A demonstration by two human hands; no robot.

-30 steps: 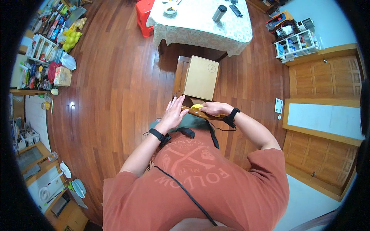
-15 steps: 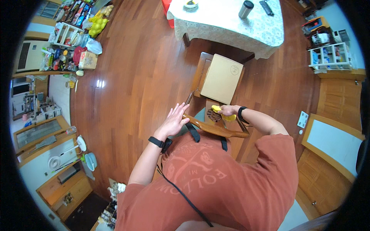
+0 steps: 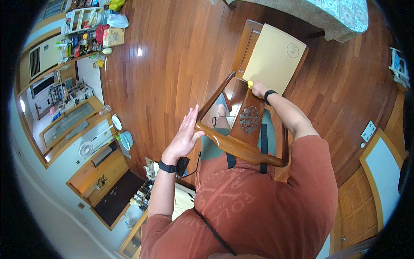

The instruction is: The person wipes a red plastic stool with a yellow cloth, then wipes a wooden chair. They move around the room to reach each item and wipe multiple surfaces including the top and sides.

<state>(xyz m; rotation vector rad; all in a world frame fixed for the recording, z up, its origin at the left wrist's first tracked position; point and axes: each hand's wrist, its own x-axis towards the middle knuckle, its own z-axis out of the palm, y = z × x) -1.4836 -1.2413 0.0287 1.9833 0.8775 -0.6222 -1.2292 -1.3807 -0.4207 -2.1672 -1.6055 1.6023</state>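
Note:
A brown wooden chair stands in front of me, its curved top rail (image 3: 241,147) close to my body. My left hand (image 3: 184,134) rests against the rail's left end, fingers stretched out straight, with the thumb apart on the near side. Below the rail runs a back splat with a round carved panel (image 3: 249,119). My right hand (image 3: 260,89) is closed round a yellow cloth (image 3: 250,84) at the splat's lower end, near the seat. Most of the cloth is hidden by the hand. A flat cardboard box (image 3: 271,56) lies on the chair seat (image 3: 249,47).
Beyond the chair is a table with a patterned cloth (image 3: 310,13). Shelves with boxes and bags, including a carton (image 3: 114,37), line the far left. A fan (image 3: 86,149) and a blue basin (image 3: 126,140) stand at the left wall. Wooden cabinet doors (image 3: 360,198) are on the right.
My right hand has moved the yellow cloth from beside the carved panel down to the splat's lower end. The view has shifted, and my left hand stays at the rail's left end.

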